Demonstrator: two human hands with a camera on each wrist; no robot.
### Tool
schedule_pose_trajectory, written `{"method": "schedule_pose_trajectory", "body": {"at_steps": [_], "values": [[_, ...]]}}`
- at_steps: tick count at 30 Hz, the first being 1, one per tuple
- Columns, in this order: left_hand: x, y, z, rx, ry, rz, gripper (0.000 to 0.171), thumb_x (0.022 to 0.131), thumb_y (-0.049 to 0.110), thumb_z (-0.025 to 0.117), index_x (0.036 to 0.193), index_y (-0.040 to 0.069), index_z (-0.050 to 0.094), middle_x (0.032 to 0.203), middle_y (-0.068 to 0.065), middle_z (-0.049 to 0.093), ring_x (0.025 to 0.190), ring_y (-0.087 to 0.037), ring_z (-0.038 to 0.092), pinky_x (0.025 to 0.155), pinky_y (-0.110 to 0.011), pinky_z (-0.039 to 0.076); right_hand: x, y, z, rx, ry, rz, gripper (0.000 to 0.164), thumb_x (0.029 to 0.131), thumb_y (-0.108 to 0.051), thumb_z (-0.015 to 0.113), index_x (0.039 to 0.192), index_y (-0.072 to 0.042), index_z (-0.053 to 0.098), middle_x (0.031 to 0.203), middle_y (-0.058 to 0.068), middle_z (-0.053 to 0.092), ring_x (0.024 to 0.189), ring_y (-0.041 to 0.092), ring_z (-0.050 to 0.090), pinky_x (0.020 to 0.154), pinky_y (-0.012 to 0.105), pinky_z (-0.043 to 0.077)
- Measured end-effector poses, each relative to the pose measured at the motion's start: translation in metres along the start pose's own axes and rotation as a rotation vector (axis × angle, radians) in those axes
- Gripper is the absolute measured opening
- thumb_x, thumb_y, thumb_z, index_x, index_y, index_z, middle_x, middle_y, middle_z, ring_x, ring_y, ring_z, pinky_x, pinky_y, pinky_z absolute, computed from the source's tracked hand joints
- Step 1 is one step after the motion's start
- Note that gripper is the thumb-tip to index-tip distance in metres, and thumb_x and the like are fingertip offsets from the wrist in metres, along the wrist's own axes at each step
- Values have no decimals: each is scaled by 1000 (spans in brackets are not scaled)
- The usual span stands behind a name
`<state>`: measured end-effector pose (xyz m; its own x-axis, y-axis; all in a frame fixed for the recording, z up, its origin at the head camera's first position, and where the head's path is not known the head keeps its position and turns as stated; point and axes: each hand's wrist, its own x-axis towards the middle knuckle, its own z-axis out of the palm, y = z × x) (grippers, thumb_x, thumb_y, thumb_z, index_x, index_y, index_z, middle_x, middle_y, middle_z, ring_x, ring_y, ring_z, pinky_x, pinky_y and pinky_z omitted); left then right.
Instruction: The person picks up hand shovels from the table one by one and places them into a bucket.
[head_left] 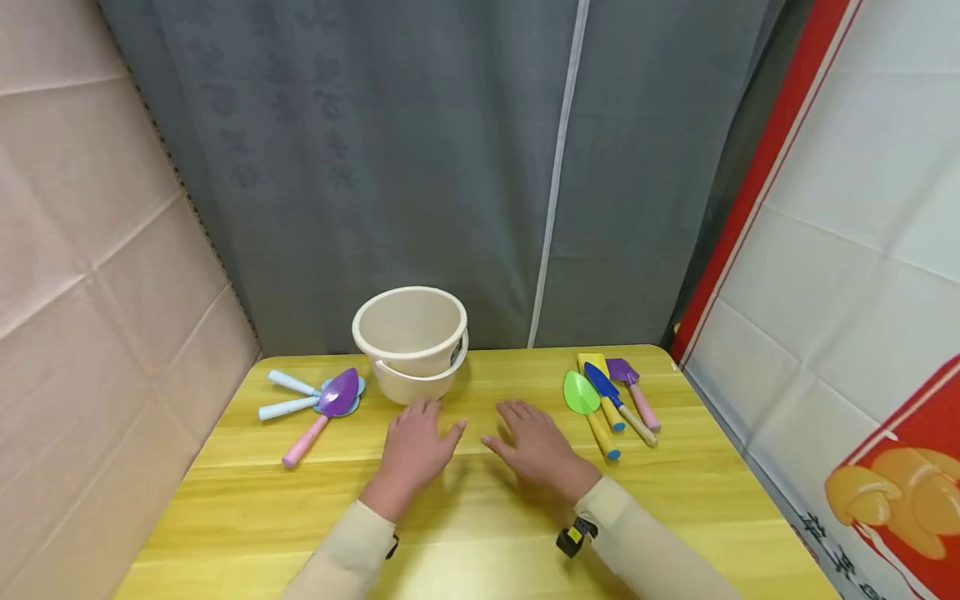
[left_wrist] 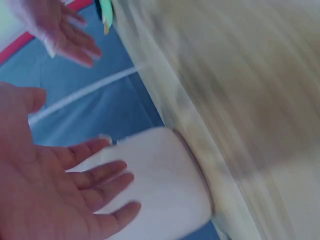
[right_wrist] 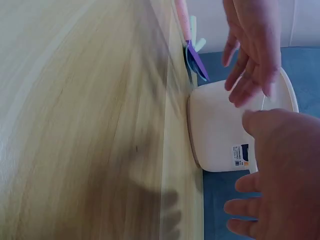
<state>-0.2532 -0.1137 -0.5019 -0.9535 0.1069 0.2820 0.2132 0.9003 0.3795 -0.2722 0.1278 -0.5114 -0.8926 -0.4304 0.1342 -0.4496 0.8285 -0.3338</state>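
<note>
A white bucket (head_left: 411, 350) with its handle lowered to the front stands at the table's back, left of the middle. In the head view my left hand (head_left: 414, 450) is held just in front of it, fingers extended and palm down. My right hand (head_left: 536, 446) hovers to the right, fingers likewise spread, holding nothing. Left of the bucket lie a purple toy shovel (head_left: 339, 393) with a pink handle and light blue tools (head_left: 288, 407) partly beneath it. Nearest my right hand is a green shovel (head_left: 582, 393) with a yellow handle. The left wrist view shows the bucket (left_wrist: 160, 185) beyond my fingers.
Beside the green shovel lie a blue shovel (head_left: 600, 382), a yellow tool (head_left: 592, 360) and a purple tool (head_left: 622, 370) with a pink handle. The wooden table (head_left: 480, 542) ends at a grey curtain (head_left: 337, 167). Light walls flank both sides.
</note>
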Motion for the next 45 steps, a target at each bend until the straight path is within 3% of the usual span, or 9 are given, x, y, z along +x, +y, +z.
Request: {"method": "schedule_pose_trajectory", "body": {"at_steps": [3,7,12,16,26,34,45], "values": [[3,-14,-7,-66,32,-25,51,104,47,72,128,2,74,127,-17,71,120,-43,69,102,-63,53,4,1,2,72,27,19,70,112,-54,58,159,-2,54,157,20,60,145,41,56,121,59,45],[6,-34,-22,-145,29,-92,37,104,39,73,121,6,76,124,-14,72,114,-42,71,97,-60,57,9,3,1,217,47,86,59,111,-44,66,151,-1,61,140,19,70,126,36,68,108,56,56],[7,-55,-43,-240,57,-155,22,103,27,70,113,9,78,120,-12,74,114,-37,71,99,-57,56,17,9,-2,341,63,137,47,110,-37,70,141,-1,66,116,10,74,105,25,70,93,50,61],[9,-67,-55,-303,108,-172,18,103,23,70,108,7,77,114,-12,74,110,-33,71,99,-54,57,22,14,-1,393,85,191,42,110,-34,70,134,0,68,106,4,72,97,21,68,89,47,60],[16,-83,-71,-299,223,-217,20,104,25,65,102,8,75,99,-10,73,96,-31,67,92,-48,54,39,18,4,515,103,273,38,110,-38,69,128,-5,70,113,6,73,102,23,69,89,47,60],[23,-91,-78,-336,257,-239,22,106,25,63,103,7,75,99,-12,74,93,-31,67,87,-47,52,55,22,-9,555,127,305,30,109,-33,70,120,-6,72,107,7,73,87,20,67,78,39,58],[39,-105,-91,-360,275,-285,29,108,29,56,106,7,75,101,-14,75,92,-33,66,82,-44,51,70,15,-29,630,158,292,31,112,-31,65,123,-3,73,110,10,73,97,24,70,89,44,61]]}}
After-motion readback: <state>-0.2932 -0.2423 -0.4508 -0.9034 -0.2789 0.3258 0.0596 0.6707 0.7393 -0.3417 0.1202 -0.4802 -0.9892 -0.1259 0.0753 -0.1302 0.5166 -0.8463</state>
